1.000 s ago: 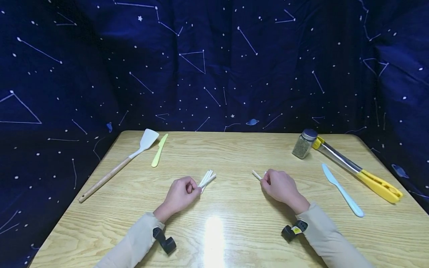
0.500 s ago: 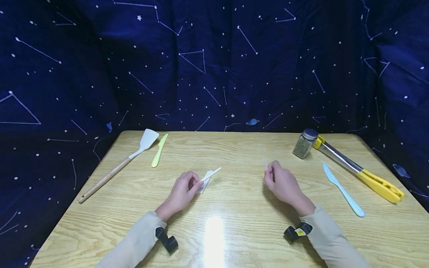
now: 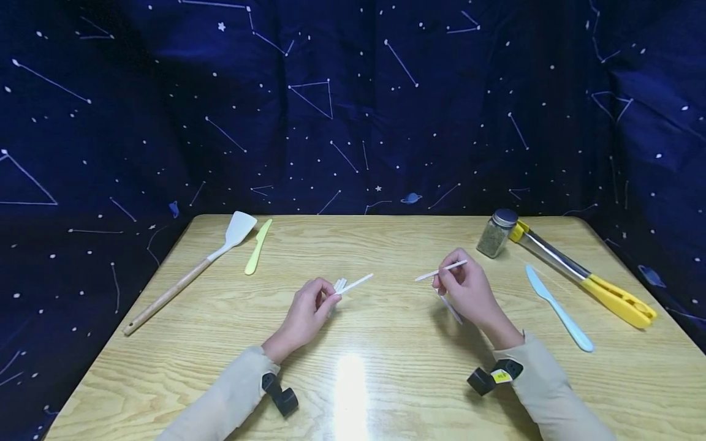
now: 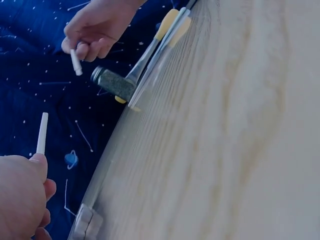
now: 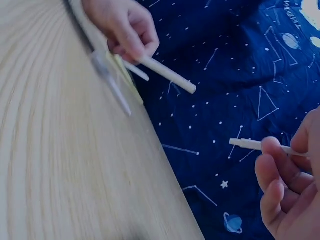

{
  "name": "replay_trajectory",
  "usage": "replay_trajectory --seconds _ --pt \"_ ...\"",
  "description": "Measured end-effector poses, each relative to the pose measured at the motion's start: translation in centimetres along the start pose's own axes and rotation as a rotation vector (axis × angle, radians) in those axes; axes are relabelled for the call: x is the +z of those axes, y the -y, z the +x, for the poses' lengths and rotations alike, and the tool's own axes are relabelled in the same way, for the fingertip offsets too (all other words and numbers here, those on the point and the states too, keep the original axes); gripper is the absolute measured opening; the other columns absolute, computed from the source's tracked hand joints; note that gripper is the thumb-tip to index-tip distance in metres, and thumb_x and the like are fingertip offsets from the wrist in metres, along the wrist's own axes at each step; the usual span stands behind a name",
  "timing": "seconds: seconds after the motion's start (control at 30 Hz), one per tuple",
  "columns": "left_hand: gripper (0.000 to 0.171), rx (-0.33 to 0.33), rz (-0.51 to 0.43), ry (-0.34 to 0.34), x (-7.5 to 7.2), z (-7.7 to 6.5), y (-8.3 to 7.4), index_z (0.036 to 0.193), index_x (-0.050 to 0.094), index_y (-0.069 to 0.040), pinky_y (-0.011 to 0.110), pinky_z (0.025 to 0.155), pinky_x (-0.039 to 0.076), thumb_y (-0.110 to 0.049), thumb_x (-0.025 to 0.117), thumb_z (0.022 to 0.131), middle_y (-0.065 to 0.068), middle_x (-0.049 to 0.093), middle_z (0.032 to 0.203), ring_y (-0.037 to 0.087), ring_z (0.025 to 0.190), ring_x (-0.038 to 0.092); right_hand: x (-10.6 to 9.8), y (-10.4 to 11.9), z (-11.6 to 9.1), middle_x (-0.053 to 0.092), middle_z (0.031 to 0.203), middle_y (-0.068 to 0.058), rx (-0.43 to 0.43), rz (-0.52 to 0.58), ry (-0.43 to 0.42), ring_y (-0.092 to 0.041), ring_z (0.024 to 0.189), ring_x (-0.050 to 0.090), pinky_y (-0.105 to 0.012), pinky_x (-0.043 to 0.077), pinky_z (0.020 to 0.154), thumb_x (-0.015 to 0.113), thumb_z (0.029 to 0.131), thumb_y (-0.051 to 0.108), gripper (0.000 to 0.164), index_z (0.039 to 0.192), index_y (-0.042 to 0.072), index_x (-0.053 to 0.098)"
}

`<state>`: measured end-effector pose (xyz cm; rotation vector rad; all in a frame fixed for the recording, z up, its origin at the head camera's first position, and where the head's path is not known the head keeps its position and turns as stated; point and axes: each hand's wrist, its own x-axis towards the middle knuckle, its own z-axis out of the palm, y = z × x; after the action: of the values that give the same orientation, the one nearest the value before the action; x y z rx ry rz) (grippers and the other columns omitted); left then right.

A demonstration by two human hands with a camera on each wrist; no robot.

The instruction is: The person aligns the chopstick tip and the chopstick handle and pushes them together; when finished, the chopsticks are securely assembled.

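On my head view, the person's left hand pinches a slim, straight white stick, its free end pointing toward the right hand. That hand pinches a second white stick of the same slim shape above the pale, wood-grained worktop; the two sticks are apart. I see a third white stick just below the right hand; whether they touch I can't tell. More loose white sticks show beyond the left fingertips, partly hidden.

At left lie a white-headed spatula with a wooden handle and a yellow knife. At right I have a light-blue knife, yellow-and-steel tongs and a clear, herb-filled jar just beside the tongs' tip.
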<state>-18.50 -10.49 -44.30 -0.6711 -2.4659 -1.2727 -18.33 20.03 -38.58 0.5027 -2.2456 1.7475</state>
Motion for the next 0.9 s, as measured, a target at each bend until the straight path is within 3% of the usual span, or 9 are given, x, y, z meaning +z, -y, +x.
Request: replay_trajectory --seconds 0.27,0.47,0.9 --pt "0.011 0.053 -0.028 0.000 1.4 0.6 -1.4 0.086 0.057 -0.009 0.020 0.057 0.035 -0.010 0.067 0.089 -0.003 0.045 0.070 0.012 0.064 0.040 -0.5 0.5 0.2 0.067 0.069 0.001 -0.023 0.235 0.072 -0.009 0.056 0.061 -0.023 0.047 0.050 0.040 0.092 -0.011 0.007 0.087 -0.015 0.043" --pt "0.010 0.099 -0.055 0.014 2.2 0.9 -2.1 0.087 0.057 -0.009 0.020 0.056 0.035 -0.010 0.066 0.090 -0.002 0.046 0.071 0.011 0.064 0.040 -0.5 0.5 0.1 0.067 0.071 0.000 -0.034 0.225 0.106 -0.010 0.057 0.062 -0.024 0.047 0.053 0.040 0.093 -0.011 0.007 0.088 -0.014 0.044" --pt "0.010 0.094 -0.066 0.054 2.7 0.7 -2.4 0.087 0.055 -0.007 0.018 0.054 0.034 -0.009 0.064 0.091 -0.002 0.043 0.069 0.005 0.062 0.036 0.2 0.0 -0.3 0.067 0.073 0.001 -0.027 0.216 0.141 -0.009 0.060 0.062 -0.020 0.049 0.055 0.046 0.093 -0.011 0.005 0.088 -0.012 0.047"
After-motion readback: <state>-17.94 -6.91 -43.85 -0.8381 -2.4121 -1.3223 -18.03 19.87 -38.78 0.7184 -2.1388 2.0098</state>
